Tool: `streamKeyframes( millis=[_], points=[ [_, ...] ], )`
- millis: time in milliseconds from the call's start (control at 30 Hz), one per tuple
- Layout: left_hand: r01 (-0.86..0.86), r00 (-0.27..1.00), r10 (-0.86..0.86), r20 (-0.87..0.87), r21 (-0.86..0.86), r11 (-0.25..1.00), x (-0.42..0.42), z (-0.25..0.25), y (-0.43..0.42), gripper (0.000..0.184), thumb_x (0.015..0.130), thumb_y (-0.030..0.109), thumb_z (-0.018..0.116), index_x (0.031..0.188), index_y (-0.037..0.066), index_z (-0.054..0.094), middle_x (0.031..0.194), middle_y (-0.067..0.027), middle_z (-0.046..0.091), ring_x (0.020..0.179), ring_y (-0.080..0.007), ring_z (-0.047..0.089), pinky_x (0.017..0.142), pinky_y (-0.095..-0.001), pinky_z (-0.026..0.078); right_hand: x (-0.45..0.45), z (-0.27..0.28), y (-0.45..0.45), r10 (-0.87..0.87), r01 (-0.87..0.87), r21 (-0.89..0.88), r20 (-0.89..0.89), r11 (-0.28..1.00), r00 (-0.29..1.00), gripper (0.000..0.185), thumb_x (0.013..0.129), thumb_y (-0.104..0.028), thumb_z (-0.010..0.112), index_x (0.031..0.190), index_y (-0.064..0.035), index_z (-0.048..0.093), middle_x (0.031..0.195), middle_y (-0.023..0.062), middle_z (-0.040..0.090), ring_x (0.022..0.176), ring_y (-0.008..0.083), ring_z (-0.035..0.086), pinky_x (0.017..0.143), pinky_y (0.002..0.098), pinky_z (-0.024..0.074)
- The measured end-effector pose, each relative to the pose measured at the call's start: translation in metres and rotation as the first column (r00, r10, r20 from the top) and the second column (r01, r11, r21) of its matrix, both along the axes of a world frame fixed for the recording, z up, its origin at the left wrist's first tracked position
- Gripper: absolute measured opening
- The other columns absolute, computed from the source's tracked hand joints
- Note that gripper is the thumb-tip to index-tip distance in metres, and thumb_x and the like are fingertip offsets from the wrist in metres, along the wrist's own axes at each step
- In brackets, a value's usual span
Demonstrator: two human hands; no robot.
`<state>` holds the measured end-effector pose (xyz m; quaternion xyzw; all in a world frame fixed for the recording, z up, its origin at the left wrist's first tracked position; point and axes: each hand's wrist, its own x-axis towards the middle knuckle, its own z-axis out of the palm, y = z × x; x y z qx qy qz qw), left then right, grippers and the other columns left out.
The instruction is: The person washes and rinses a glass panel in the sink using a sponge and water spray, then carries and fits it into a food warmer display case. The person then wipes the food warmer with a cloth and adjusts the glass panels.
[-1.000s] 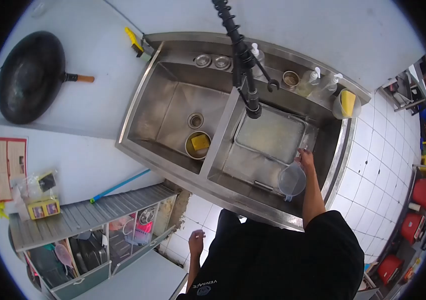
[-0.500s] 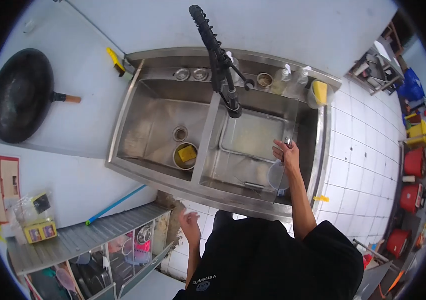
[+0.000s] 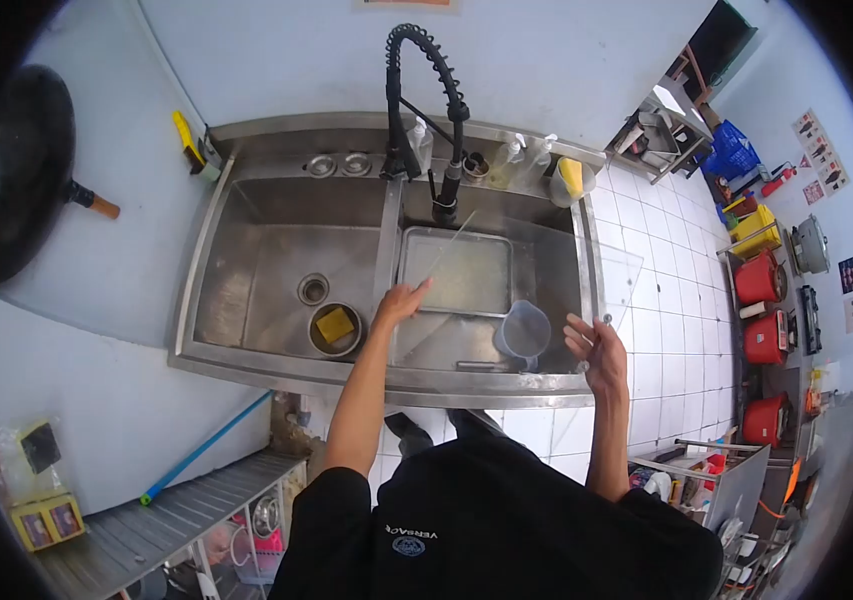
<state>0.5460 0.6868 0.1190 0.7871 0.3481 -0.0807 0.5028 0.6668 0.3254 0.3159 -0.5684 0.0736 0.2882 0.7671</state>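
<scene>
A clear, glass-like panel spans the right sink basin, its outline faint. My left hand is closed on its left edge. At the panel's right side is my right hand, fingers apart and slightly curled, close to a small metal fitting; whether it touches the panel I cannot tell. Beneath the panel, a rectangular metal tray lies in the right basin. A translucent plastic jug stands in front of the tray.
A round bowl with a yellow sponge sits in the left basin. The black spring faucet rises behind the divider. Pump bottles line the back ledge. A wok is at far left, a metal rack below.
My left hand has come up from beside the sink to the panel's left edge. My right hand has moved from above the jug to its right, its fingers now looser. The view has shifted.
</scene>
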Motion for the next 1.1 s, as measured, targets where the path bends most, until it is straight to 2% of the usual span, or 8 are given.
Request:
streamKeyframes(
  millis=[33,133,367,567,833,900,967,1100],
  points=[
    [0.068,0.996,-0.072,-0.045,-0.091,0.994,-0.01,0.011,0.005,0.078,0.084,0.072,0.051,0.096,-0.003,0.066,0.099,-0.0266,0.068,0.097,-0.0439,0.063,0.086,-0.0487,0.05,-0.009,-0.003,-0.001,-0.005,0.005,0.011,-0.026,1.0,1.0,0.028,0.098,-0.019,0.051,0.114,0.0004,0.041,0.114,0.0251,0.063,0.095,0.0316,0.066,0.075,0.0352,0.0589],
    [-0.149,0.989,0.138,0.055,0.321,0.935,-0.051,0.005,-0.005,0.074,0.085,0.069,0.052,0.085,-0.003,0.066,0.092,-0.0266,0.068,0.092,-0.0447,0.064,0.079,-0.0505,0.05,-0.021,-0.023,-0.008,-0.007,0.012,0.05,-0.103,0.999,0.995,0.02,0.098,-0.021,0.052,0.105,-0.0033,0.047,0.115,0.0252,0.063,0.095,0.0307,0.066,0.076,0.0352,0.0585],
    [-0.402,0.907,0.416,0.059,0.416,0.816,-0.132,0.047,0.017,0.07,0.086,0.066,0.053,0.085,-0.002,0.066,0.09,-0.0254,0.068,0.089,-0.0442,0.065,0.078,-0.0514,0.049,-0.011,-0.087,0.046,0.23,-0.228,0.034,-0.19,0.973,0.954,0.026,0.099,-0.03,0.055,0.102,-0.0045,0.053,0.1,0.0184,0.067,0.085,0.0263,0.069,0.072,0.0325,0.0581],
    [-0.496,0.825,0.564,0.018,0.502,0.709,-0.141,0.035,0.057,0.066,0.087,0.065,0.054,0.085,0.0,0.064,0.087,-0.023,0.068,0.089,-0.0423,0.065,0.078,-0.0506,0.049,0.044,-0.176,0.137,0.377,-0.395,-0.192,-0.126,0.898,0.918,0.041,0.092,-0.044,0.065,0.091,-0.0041,0.055,0.079,0.0109,0.064,0.065,0.0195,0.066,0.057,0.0299,0.0551],
    [-0.517,0.78,0.625,-0.024,0.537,0.667,-0.115,-0.002,0.106,0.068,0.089,0.064,0.052,0.088,-0.002,0.063,0.089,-0.0247,0.068,0.091,-0.0443,0.064,0.081,-0.0511,0.049,0.088,-0.242,0.215,0.465,-0.471,-0.22,-0.082,0.854,0.882,0.042,0.091,-0.046,0.066,0.082,-0.006,0.054,0.062,0.0053,0.056,0.052,0.016,0.06,0.047,0.0284,0.05],
    [-0.512,0.789,0.614,0.011,0.565,0.647,-0.108,-0.017,0.121,0.068,0.089,0.064,0.051,0.088,-0.003,0.063,0.089,-0.0255,0.067,0.091,-0.0448,0.064,0.081,-0.0515,0.049,0.09,-0.258,0.22,0.507,-0.456,-0.375,0.045,0.807,0.861,0.043,0.091,-0.047,0.066,0.077,-0.0087,0.053,0.059,0.004,0.057,0.049,0.0142,0.06,0.045,0.0263,0.05],
    [-0.473,0.805,0.593,-0.025,0.575,0.668,-0.132,-0.032,0.115,0.068,0.09,0.064,0.051,0.088,-0.003,0.062,0.088,-0.0259,0.067,0.089,-0.0453,0.063,0.081,-0.0519,0.048,0.066,-0.251,0.217,0.465,-0.461,-0.34,-0.075,0.82,0.882,0.042,0.091,-0.046,0.066,0.082,-0.0061,0.055,0.06,0.0039,0.056,0.049,0.0133,0.058,0.045,0.027,0.048],
    [-0.476,0.815,0.579,-0.022,0.545,0.69,-0.126,-0.043,0.125,0.066,0.091,0.062,0.052,0.083,-0.004,0.061,0.084,-0.0254,0.066,0.084,-0.0452,0.062,0.078,-0.0517,0.047,0.063,-0.258,0.223,0.435,-0.441,-0.306,-0.089,0.844,0.896,0.041,0.091,-0.044,0.066,0.086,-0.0046,0.056,0.061,0.003,0.055,0.05,0.0121,0.057,0.045,0.0267,0.0463]
  ],
)
